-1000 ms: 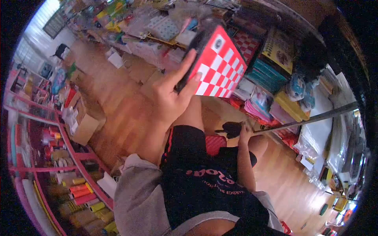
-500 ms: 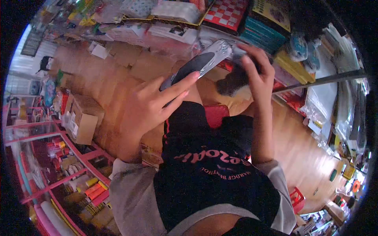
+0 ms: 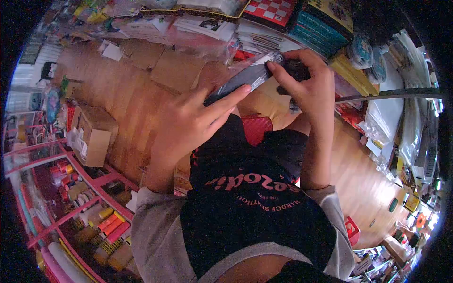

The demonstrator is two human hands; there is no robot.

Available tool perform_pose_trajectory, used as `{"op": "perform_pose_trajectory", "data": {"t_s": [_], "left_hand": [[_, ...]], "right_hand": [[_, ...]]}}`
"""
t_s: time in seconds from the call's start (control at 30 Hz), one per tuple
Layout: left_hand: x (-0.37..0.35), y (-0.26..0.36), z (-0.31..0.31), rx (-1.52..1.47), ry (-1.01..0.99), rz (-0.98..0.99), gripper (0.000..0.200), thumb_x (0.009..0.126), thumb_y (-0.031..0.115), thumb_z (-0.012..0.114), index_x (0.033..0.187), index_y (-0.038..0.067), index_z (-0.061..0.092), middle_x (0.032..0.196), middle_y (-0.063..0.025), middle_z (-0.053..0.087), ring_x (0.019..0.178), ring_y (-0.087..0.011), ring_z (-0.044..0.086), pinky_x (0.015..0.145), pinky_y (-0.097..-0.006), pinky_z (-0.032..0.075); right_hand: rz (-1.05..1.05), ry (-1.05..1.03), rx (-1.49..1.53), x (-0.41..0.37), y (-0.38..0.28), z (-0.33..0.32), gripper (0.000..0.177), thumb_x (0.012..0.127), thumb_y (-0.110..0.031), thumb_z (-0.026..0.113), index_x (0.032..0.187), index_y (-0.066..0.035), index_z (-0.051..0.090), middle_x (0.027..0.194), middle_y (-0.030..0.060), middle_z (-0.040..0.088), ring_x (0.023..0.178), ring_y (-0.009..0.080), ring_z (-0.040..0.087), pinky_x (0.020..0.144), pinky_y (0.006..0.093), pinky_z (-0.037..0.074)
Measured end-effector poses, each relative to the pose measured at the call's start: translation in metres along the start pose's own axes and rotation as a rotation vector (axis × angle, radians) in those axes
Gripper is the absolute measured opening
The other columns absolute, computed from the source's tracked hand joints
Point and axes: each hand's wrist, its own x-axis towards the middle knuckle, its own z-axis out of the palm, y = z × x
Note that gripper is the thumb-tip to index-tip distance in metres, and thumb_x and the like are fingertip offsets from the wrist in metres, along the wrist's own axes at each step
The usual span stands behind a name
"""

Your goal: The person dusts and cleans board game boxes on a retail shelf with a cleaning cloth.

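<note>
A dark, flat, elongated item in shiny clear wrapping [image 3: 240, 81] is held up in front of my body, tilted up to the right. My left hand [image 3: 196, 111] is closed around its lower left end, with fingers along its near side. At its upper right end, my right hand [image 3: 306, 78] pinches the wrapping between thumb and curled fingers. Something black and blurred shows behind the right fingers; I cannot make out what it is.
Beyond my hands are stacked books [image 3: 314, 40] and a red checkered box [image 3: 269, 13]. An open cardboard box [image 3: 94, 137] stands on the wooden floor at left. Pink-framed shelves [image 3: 85, 181] hold rolls at lower left. A red stool [image 3: 257, 129] shows between my legs.
My right hand has come in onto the upper end of the wrapped item, its thumb now against it. The item sits slightly further right and shows a different face.
</note>
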Motion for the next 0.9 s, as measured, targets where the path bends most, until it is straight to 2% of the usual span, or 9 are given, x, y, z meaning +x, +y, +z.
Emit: {"op": "perform_pose_trajectory", "data": {"t_s": [0.1, 0.17, 0.27, 0.4, 0.6, 0.73, 0.8, 0.87, 0.9], "left_hand": [[0.002, 0.003, 0.004, -0.017, 0.011, -0.008, 0.044, 0.067, 0.012, 0.064, 0.107, 0.026, 0.054, 0.070, -0.0054, 0.053, 0.055, -0.0193, 0.053, 0.049, -0.0300, 0.045], [0.004, 0.007, 0.004, -0.007, 0.010, -0.007, 0.045, 0.067, 0.012, 0.064, 0.108, 0.027, 0.054, 0.068, -0.0055, 0.052, 0.054, -0.0195, 0.052, 0.048, -0.0303, 0.045], [0.004, 0.013, 0.005, -0.010, -0.080, -0.058, 0.046, 0.067, 0.012, 0.063, 0.109, 0.028, 0.053, 0.067, -0.0056, 0.050, 0.053, -0.0202, 0.052, 0.049, -0.0309, 0.045], [0.000, 0.019, 0.017, -0.027, -0.027, -0.088, 0.046, 0.068, 0.012, 0.063, 0.109, 0.028, 0.052, 0.070, -0.0066, 0.051, 0.055, -0.0211, 0.052, 0.051, -0.0311, 0.046], [-0.002, 0.020, 0.023, -0.055, 0.033, -0.111, 0.045, 0.069, 0.011, 0.062, 0.109, 0.028, 0.052, 0.072, -0.0072, 0.052, 0.059, -0.0221, 0.054, 0.052, -0.0313, 0.047], [0.000, 0.024, 0.013, -0.014, -0.065, -0.161, 0.042, 0.070, 0.012, 0.062, 0.108, 0.026, 0.053, 0.072, -0.0070, 0.053, 0.060, -0.0232, 0.055, 0.053, -0.0315, 0.047], [0.001, 0.021, 0.015, -0.061, -0.015, -0.163, 0.041, 0.070, 0.012, 0.062, 0.108, 0.026, 0.053, 0.073, -0.0078, 0.054, 0.061, -0.0240, 0.055, 0.054, -0.0318, 0.047], [0.003, 0.017, 0.014, -0.112, 0.041, -0.155, 0.041, 0.070, 0.012, 0.062, 0.108, 0.025, 0.054, 0.075, -0.0086, 0.055, 0.062, -0.0248, 0.056, 0.054, -0.0321, 0.047], [0.003, 0.013, 0.010, -0.121, 0.007, -0.177, 0.040, 0.070, 0.013, 0.062, 0.108, 0.023, 0.054, 0.081, -0.0097, 0.056, 0.067, -0.0255, 0.057, 0.058, -0.0320, 0.047]], "right_hand": [[0.025, -0.070, -0.086, 0.000, -0.002, -0.007, 0.035, 0.063, -0.034, 0.066, 0.076, -0.002, 0.060, 0.073, 0.0123, 0.058, 0.067, 0.0283, 0.056, 0.059, 0.0334, 0.044], [-0.045, -0.110, -0.183, 0.002, -0.003, -0.012, 0.035, 0.063, -0.035, 0.064, 0.077, -0.003, 0.060, 0.074, 0.0129, 0.058, 0.070, 0.0291, 0.056, 0.062, 0.0348, 0.044], [-0.029, -0.089, -0.246, 0.002, -0.003, -0.012, 0.034, 0.063, -0.033, 0.063, 0.078, -0.003, 0.060, 0.076, 0.0136, 0.058, 0.071, 0.0292, 0.056, 0.063, 0.0353, 0.044], [0.016, -0.127, -0.254, 0.000, -0.003, -0.014, 0.033, 0.063, -0.032, 0.062, 0.077, -0.002, 0.060, 0.077, 0.0141, 0.058, 0.071, 0.0292, 0.056, 0.064, 0.0353, 0.045], [-0.028, -0.060, -0.257, -0.002, 0.002, -0.009, 0.030, 0.065, -0.030, 0.060, 0.077, -0.002, 0.060, 0.076, 0.0146, 0.057, 0.070, 0.0301, 0.056, 0.064, 0.0364, 0.044], [-0.010, -0.050, -0.228, -0.003, 0.001, -0.006, 0.030, 0.066, -0.030, 0.060, 0.079, -0.002, 0.059, 0.077, 0.0155, 0.057, 0.071, 0.0305, 0.056, 0.063, 0.0359, 0.045], [0.027, -0.046, -0.214, -0.003, 0.004, -0.005, 0.031, 0.066, -0.030, 0.061, 0.080, -0.002, 0.059, 0.078, 0.0165, 0.057, 0.072, 0.0303, 0.056, 0.063, 0.0350, 0.045], [0.059, -0.040, 0.027, -0.004, 0.014, 0.000, 0.028, 0.071, -0.025, 0.060, 0.085, -0.001, 0.059, 0.080, 0.0138, 0.059, 0.073, 0.0233, 0.057, 0.066, 0.0297, 0.044], [0.054, -0.028, 0.020, -0.004, 0.021, 0.001, 0.028, 0.071, -0.025, 0.060, 0.085, -0.001, 0.059, 0.080, 0.0138, 0.059, 0.073, 0.0233, 0.057, 0.066, 0.0297, 0.044]]}}
